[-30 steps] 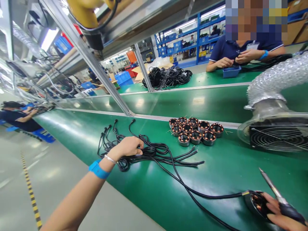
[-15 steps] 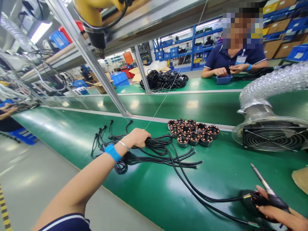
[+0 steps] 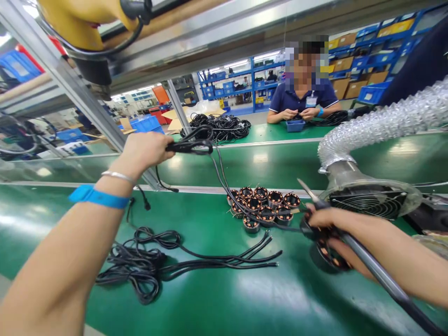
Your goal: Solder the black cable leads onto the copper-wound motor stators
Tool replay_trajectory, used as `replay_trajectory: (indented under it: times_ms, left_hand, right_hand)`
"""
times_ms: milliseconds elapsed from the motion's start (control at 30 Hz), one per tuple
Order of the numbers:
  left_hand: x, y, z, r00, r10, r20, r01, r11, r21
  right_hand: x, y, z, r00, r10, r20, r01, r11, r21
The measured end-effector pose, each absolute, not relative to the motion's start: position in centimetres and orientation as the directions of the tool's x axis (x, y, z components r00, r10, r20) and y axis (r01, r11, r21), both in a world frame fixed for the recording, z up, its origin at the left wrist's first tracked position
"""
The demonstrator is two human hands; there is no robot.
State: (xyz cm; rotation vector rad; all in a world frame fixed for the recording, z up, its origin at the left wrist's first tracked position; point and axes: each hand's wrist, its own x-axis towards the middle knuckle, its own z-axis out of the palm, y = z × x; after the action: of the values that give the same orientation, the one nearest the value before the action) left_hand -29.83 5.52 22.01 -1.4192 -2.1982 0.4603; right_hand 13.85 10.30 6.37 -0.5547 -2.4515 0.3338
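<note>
My left hand [image 3: 145,150] is closed round a looped bundle of black cables [image 3: 192,146], lifted above the bench. Two leads run from that bundle down past the copper-wound motor stators [image 3: 266,213] toward my right hand [image 3: 327,218]. That hand grips a soldering iron [image 3: 317,198], tip pointing up and left, together with dark stators [image 3: 327,261] on the leads' ends; my fingers partly hide them. Several more black cables [image 3: 140,263] lie coiled on the green bench, their stripped ends pointing right.
A fume extractor fan [image 3: 371,205] with a silver duct [image 3: 378,126] stands at the right. Across the bench a co-worker [image 3: 304,100] handles small parts over a blue bin [image 3: 296,125], near a cable heap [image 3: 224,128]. A metal post [image 3: 94,107] rises at left.
My left hand has raised the cable bundle off the bench, up and to the left. My right hand has moved up and left with the iron and stators, closer to the stator group.
</note>
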Motion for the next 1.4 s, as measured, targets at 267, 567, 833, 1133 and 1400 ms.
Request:
replay_trajectory:
  times_ms: [267, 567, 833, 1133, 1400]
  left_hand:
    - [-28.2, 21.0, 16.5, -0.355, 0.83, 0.43, 0.868, 0.463, -0.178]
    - [-30.5, 17.7, 8.2, -0.29, 0.941, 0.176, 0.953, 0.301, -0.033]
    - [-25.3, 11.5, 7.1, 0.099, 0.988, -0.122, 0.988, -0.082, 0.134]
    - [-22.1, 14.0, 6.1, 0.288, 0.917, -0.276, 0.957, -0.283, 0.06]
    - [-22.6, 14.4, 6.6, 0.231, 0.925, -0.302, 0.956, -0.273, -0.105]
  right_hand:
    - [-0.2, 25.8, 11.4, -0.713, 0.66, 0.234, 0.635, 0.751, -0.182]
    - [-2.1, 35.3, 5.8, -0.407, 0.913, -0.008, 0.911, 0.406, -0.078]
    - [-2.2, 33.7, 9.4, -0.422, 0.896, -0.139, 0.902, 0.431, 0.036]
    - [3.5, 21.4, 13.9, -0.687, 0.708, -0.166, 0.693, 0.706, 0.144]
    - [15.1, 9.9, 7.4, -0.88, 0.381, 0.283, 0.38, 0.923, -0.061]
